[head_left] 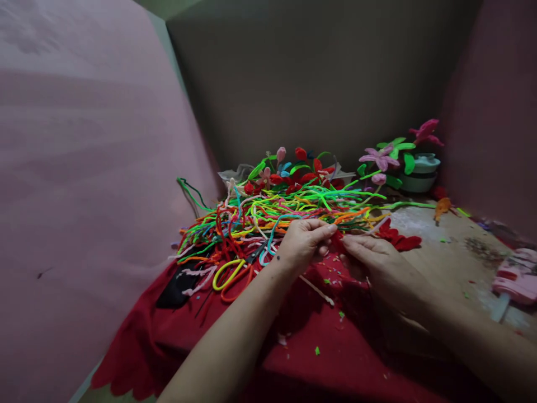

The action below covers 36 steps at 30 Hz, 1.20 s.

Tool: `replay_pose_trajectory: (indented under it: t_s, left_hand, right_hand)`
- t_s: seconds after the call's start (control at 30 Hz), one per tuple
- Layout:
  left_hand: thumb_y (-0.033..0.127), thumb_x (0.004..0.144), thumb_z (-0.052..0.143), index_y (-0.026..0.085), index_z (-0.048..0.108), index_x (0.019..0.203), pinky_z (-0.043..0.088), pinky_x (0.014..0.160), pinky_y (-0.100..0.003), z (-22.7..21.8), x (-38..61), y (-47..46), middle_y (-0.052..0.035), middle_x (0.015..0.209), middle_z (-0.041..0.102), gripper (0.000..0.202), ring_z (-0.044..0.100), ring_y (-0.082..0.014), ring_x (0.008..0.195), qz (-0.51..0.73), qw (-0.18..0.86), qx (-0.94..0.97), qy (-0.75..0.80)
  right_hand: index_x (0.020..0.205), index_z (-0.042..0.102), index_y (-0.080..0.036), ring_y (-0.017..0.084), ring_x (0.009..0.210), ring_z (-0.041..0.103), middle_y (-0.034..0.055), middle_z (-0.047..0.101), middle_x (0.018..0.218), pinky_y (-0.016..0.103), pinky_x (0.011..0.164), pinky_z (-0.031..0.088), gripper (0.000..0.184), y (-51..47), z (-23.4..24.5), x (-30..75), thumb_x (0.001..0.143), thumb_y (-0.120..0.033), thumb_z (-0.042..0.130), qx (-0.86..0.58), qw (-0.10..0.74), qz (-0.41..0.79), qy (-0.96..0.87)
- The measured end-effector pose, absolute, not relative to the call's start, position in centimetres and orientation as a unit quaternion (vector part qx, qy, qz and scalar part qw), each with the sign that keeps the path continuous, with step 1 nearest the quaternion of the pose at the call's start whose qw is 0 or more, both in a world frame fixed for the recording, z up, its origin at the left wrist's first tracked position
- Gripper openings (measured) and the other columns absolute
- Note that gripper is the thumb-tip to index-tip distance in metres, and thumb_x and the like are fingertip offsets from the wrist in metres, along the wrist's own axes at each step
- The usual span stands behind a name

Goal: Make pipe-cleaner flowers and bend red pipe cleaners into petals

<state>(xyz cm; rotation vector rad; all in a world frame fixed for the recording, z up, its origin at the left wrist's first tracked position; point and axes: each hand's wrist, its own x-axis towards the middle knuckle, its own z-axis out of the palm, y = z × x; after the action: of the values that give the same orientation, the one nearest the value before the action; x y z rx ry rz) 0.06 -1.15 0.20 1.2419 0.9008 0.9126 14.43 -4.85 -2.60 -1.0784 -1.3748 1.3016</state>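
Note:
My left hand (306,238) is pinched, its thumb and forefinger on a small red fuzzy pipe cleaner piece (337,239). Close beside it, my right hand (369,254) has its fingers closed at the other side of the same piece; its fingertips are partly hidden. Just beyond the right hand lie red fuzzy petals (400,235). Behind both hands spreads a tangled heap of coloured pipe cleaners (268,210), mostly green, yellow, orange, red and pink. To the left of my left wrist rest scissors (229,275) with yellow and orange handles.
A red cloth (302,347) covers the near table, strewn with coloured scraps. A black flat object (174,288) lies at left. Finished fuzzy flowers (314,173) stand behind the heap, others beside a pale green pot (419,176). A pink tool (518,274) lies far right.

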Motion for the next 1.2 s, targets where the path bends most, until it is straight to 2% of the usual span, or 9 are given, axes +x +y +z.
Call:
replay_pose_trajectory:
  t_s: [0.1,0.2,0.4,0.5,0.63,0.87,0.97,1.07,1.2]
  left_hand:
    - [0.037,0.067,0.065,0.014,0.053,0.06,0.021,0.032,-0.016,-0.2,0.0,-1.0,0.0064,0.039,0.045,0.028,0.034,-0.0027,0.029,0.407,0.637,0.53,0.385]
    - [0.034,0.069,0.062,0.012,0.058,0.064,0.022,0.033,-0.016,-0.5,0.2,-1.0,0.0057,0.039,0.046,0.023,0.035,-0.0028,0.03,0.408,0.627,0.544,0.38]
    - [0.022,0.069,0.057,0.012,0.055,0.057,0.027,0.038,-0.017,-0.6,1.0,-1.2,0.0048,0.041,0.048,0.016,0.039,-0.0034,0.035,0.437,0.576,0.548,0.422]
    - [0.023,0.069,0.057,0.012,0.054,0.057,0.026,0.039,-0.017,-0.8,1.0,-1.0,0.0061,0.04,0.045,0.016,0.035,-0.0023,0.035,0.414,0.585,0.561,0.414]
    - [0.027,0.066,0.06,0.011,0.057,0.06,0.026,0.042,-0.017,-1.0,0.6,-0.7,0.0062,0.043,0.044,0.017,0.034,-0.0021,0.038,0.382,0.605,0.578,0.391]
    - [0.026,0.066,0.061,0.009,0.062,0.065,0.03,0.045,-0.018,-0.6,0.7,-0.9,0.0041,0.049,0.049,0.017,0.038,-0.0038,0.044,0.372,0.548,0.637,0.395]
    - [0.03,0.068,0.063,0.011,0.061,0.072,0.033,0.046,-0.018,-0.7,0.8,-0.8,0.0029,0.056,0.053,0.02,0.043,-0.0049,0.046,0.397,0.526,0.637,0.399]
    - [0.038,0.068,0.064,0.012,0.057,0.075,0.029,0.041,-0.017,-1.0,0.8,-0.7,0.0016,0.059,0.055,0.028,0.042,-0.0037,0.041,0.389,0.562,0.603,0.41]
    - [0.041,0.066,0.066,0.014,0.054,0.072,0.021,0.034,-0.016,-1.2,1.1,-1.2,0.0058,0.045,0.047,0.03,0.033,-0.0026,0.032,0.298,0.625,0.589,0.417]
  right_hand:
    - [0.049,0.044,-0.017,0.007,0.043,0.029,-0.0042,0.036,0.046,0.023,0.042,0.021,0.04,-4.7,-2.7,14.5,0.075,-0.045,0.057,-0.454,0.451,0.515,-0.57]
    - [0.048,0.046,-0.017,0.007,0.04,0.032,-0.0036,0.039,0.044,0.023,0.041,0.022,0.039,-4.4,-2.9,14.6,0.073,-0.045,0.057,-0.463,0.433,0.518,-0.575]
    - [0.056,0.057,-0.015,0.007,0.037,0.041,-0.0006,0.054,0.048,0.022,0.039,0.028,0.032,-4.4,-3.0,14.1,0.066,-0.045,0.063,-0.468,0.406,0.558,-0.553]
    - [0.064,0.062,-0.015,0.008,0.043,0.048,0.0009,0.059,0.053,0.021,0.044,0.034,0.029,-4.7,-3.0,14.2,0.071,-0.043,0.062,-0.433,0.415,0.594,-0.537]
    - [0.067,0.064,-0.013,0.013,0.054,0.058,0.0053,0.064,0.059,0.025,0.054,0.044,0.037,-4.8,-3.2,14.6,0.08,-0.045,0.053,-0.406,0.407,0.634,-0.517]
    - [0.082,0.064,-0.013,0.016,0.054,0.063,0.0074,0.068,0.067,0.026,0.054,0.048,0.02,-4.1,-3.7,14.8,0.074,-0.031,0.064,-0.396,0.4,0.701,-0.439]
    - [0.082,0.064,-0.013,0.016,0.057,0.063,0.0066,0.068,0.07,0.029,0.056,0.05,0.018,-3.8,-3.5,14.8,0.07,-0.026,0.068,-0.373,0.439,0.711,-0.403]
    - [0.075,0.065,-0.015,0.013,0.057,0.06,0.004,0.067,0.07,0.026,0.055,0.049,0.012,-3.5,-3.1,14.9,0.068,-0.024,0.069,-0.355,0.515,0.684,-0.374]
    - [0.069,0.066,-0.017,0.012,0.062,0.059,0.001,0.065,0.068,0.023,0.06,0.049,0.008,-3.1,-2.8,14.9,0.064,-0.021,0.071,-0.345,0.592,0.652,-0.326]
